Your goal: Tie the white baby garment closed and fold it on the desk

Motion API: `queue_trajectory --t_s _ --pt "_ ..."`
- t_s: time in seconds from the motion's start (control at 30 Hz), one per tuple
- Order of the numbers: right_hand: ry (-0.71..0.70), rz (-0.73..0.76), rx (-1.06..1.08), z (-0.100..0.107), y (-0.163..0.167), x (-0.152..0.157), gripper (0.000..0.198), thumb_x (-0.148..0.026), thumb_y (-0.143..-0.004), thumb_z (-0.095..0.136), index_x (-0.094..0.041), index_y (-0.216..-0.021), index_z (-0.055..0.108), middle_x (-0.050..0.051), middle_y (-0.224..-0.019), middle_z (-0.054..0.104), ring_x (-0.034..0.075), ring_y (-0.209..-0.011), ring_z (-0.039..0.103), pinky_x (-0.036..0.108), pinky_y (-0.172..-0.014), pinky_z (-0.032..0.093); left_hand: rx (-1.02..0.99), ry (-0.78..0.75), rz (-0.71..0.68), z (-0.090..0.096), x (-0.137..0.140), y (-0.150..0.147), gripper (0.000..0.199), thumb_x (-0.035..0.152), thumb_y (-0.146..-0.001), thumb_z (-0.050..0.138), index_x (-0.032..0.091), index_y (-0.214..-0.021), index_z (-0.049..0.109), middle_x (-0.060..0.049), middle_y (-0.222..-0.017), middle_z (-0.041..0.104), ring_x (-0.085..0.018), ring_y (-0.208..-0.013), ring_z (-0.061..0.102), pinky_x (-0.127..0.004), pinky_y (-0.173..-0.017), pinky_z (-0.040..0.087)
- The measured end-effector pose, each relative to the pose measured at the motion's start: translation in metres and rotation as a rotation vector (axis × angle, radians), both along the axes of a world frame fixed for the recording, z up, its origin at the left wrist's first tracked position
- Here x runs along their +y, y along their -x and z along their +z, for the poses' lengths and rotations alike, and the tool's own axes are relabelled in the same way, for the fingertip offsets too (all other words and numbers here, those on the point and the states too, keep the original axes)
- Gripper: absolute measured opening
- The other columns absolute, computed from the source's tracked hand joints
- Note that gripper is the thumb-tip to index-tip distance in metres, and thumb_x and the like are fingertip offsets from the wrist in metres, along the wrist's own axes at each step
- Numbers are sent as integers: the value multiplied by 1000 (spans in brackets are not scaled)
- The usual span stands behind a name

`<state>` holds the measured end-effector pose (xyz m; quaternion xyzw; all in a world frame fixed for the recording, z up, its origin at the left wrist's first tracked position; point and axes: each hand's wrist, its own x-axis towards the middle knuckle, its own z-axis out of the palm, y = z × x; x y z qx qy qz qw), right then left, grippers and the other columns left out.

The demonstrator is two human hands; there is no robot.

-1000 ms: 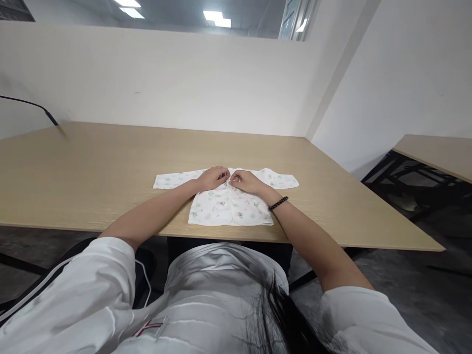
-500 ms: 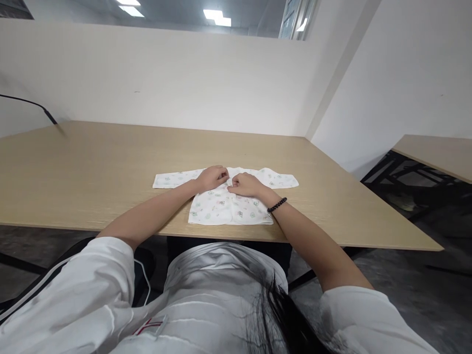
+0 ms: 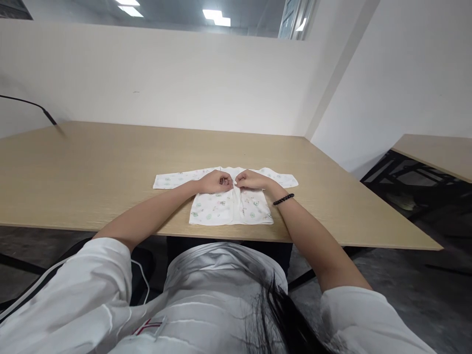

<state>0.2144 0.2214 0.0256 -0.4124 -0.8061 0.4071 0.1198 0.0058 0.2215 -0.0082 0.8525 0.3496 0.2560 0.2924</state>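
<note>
"Patterned top (image 3: pixel 210 211): where do we find it in the head view?"

"We see it lying flat at the near edge of the table (image 3: pixel 121 152), sleeves spread left and right, hem toward us."

"Any writing we can read?"

"We find a red-lined mark (image 3: pixel 150 325) on the white shirt (image 3: pixel 224 295) below us, near left, but we cannot make it out. The top's small green and pinkish prints are too tiny for us to name."

"What is hidden or cut off?"

"The left hand (image 3: pixel 216 182) covers part of the chest; its fingers are curled, and we cannot tell whether they grip cloth. The right hand (image 3: pixel 253 180), black beads (image 3: pixel 283 199) at its wrist, pinches white cloth at the front opening. A second table (image 3: pixel 438 150) runs out of view at right, a black stalk (image 3: pixel 49 117) at far left."

"And against half a second ago?"

"We see the right hand slightly farther right, a raised fold now running from its fingertips toward the hem. The left has shifted slightly right too. Both sleeves lie as they did."
</note>
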Motion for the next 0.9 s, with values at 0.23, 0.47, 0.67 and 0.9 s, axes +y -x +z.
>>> queue_trajectory --t_s 0.23,0.47,0.67,0.9 --pt "20 -23 47 -9 0 5 4 -16 -64 61 -17 -62 58 -5 -50 52 10 -49 45 23 -48 28 -12 117 -106 -3 12 6 32 48 -74 71 18 -86 73 2 -61 50 -12 -57 43 -26 -54 35" --pt "20 2 97 -8 1 0 5 -17 -63 64 -17 -63 59 -5 -52 54 9 -49 46 23 -48 30 -7 110 -114 -6 15 7 32 49 -73 72 18 -81 71 1 -63 52 -12 -58 44 -26 -54 36" --pt "9 21 59 -2 -4 -1 13 -23 -68 59 -14 -67 68 0 -60 62 8 -50 43 24 -49 30 21 92 -116 -6 17 8 29 45 -76 70 16 -81 71 2 -63 51 -10 -57 42 -23 -53 34" --pt "17 2 110 -10 -3 0 14 -26 -63 68 -14 -69 69 0 -59 62 10 -54 47 24 -51 31 14 84 -117 -6 17 8 25 39 -75 70 14 -78 70 4 -59 48 -9 -55 41 -23 -53 32"
